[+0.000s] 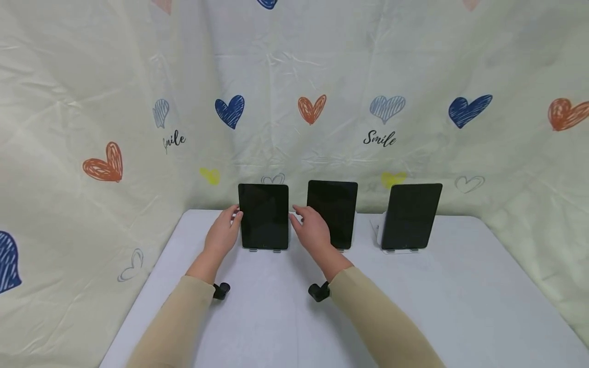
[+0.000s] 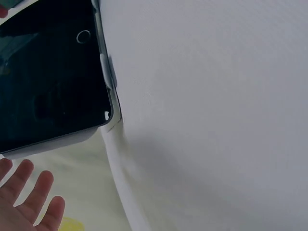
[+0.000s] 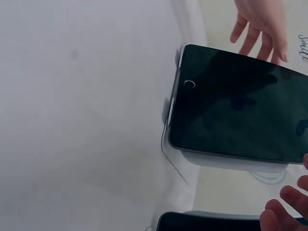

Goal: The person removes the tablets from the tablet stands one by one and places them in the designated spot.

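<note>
A black-screened tablet [image 1: 264, 217] stands propped on a stand at the left end of a row of three. Along its left edge my left hand [image 1: 223, 232] has its fingers loosely extended, close to the edge; whether they touch it I cannot tell. On the opposite side my right hand [image 1: 313, 229] is held with parted fingers by the right edge, in front of part of the middle tablet [image 1: 335, 209]. The left wrist view shows the left tablet's round home button [image 2: 83, 36] and spread left fingers [image 2: 36, 197]. Right fingers [image 3: 288, 199] also look relaxed in the right wrist view.
A third tablet [image 1: 411, 217] leans on its stand at the right. All three stand near the far edge of a white-covered table [image 1: 276, 317]. Behind hangs a pale curtain [image 1: 345, 66] printed with hearts and "Smile". Each wrist wears a black camera [image 1: 222, 291].
</note>
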The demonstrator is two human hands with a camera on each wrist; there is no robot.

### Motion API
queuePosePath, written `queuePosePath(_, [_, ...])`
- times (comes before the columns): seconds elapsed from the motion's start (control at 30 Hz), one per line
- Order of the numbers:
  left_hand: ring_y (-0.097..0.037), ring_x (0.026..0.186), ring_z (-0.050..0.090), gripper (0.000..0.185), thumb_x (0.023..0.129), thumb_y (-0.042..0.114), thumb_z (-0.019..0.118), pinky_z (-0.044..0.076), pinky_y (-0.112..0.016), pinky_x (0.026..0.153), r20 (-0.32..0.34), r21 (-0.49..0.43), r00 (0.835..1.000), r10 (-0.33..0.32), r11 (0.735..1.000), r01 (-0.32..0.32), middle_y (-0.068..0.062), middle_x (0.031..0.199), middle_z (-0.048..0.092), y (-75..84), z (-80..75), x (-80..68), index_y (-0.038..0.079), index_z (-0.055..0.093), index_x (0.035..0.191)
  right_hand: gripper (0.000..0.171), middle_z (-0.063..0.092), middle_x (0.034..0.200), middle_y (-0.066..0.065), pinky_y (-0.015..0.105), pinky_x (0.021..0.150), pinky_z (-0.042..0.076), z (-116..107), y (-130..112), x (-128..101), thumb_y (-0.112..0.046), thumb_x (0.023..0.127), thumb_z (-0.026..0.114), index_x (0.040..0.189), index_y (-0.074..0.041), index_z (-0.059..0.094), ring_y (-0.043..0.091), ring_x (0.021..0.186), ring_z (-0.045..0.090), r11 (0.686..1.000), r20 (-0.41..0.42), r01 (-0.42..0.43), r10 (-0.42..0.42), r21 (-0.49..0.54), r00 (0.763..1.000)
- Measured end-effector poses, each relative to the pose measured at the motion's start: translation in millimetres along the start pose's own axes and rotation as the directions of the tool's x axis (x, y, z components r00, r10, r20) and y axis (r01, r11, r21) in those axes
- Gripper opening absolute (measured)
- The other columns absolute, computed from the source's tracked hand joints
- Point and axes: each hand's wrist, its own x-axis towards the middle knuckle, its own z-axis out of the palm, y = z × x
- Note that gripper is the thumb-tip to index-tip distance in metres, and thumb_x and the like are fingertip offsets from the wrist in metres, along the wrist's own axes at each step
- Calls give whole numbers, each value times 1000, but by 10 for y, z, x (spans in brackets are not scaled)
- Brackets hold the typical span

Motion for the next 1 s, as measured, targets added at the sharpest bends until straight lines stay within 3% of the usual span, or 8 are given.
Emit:
queuePosePath(0.37, [-30, 126, 51, 51, 105, 39, 46, 39, -50, 108, -25, -5, 999, -30, 1000, 30, -12, 143, 51, 48, 45, -24, 9, 45, 147, 42, 63, 111, 0, 30, 72, 52, 120, -65, 77, -35, 99, 62, 139, -22, 59, 17, 88, 57, 993, 28, -97, 95, 73, 995])
queuePosePath(0.6, [-30, 124, 53, 45, 104, 32, 52, 41, -48, 107, -82, -7, 997, -1, 1000, 1, -12, 140, 52, 43, 50, -23, 8, 53, 143, 39, 62, 107, 0, 31, 73, 52, 145, -59, 81, -29, 98, 64, 135, -21, 62, 18, 88, 56, 988, 1, -103, 103, 115, 995])
queuePosePath(0.83, [-27, 106, 58, 40, 101, 28, 60, 48, -44, 93, -165, -32, 986, 32, 999, -37, -9, 117, 59, 18, 27, -32, 8, 62, 135, 36, 62, 109, -1, 30, 73, 52, 169, -44, 58, -28, 98, 65, 133, -20, 64, 18, 89, 55, 983, -27, -85, 90, 161, 996])
queuePosePath(1.0, [-25, 94, 58, 39, 100, 28, 62, 48, -40, 79, -187, 10, 980, 71, 997, -70, -7, 104, 63, 22, -7, -68, 8, 64, 133, 36, 65, 109, -3, 29, 71, 52, 202, -9, 28, -28, 97, 66, 132, -22, 64, 16, 87, 55, 984, -58, -50, 60, 172, 997])
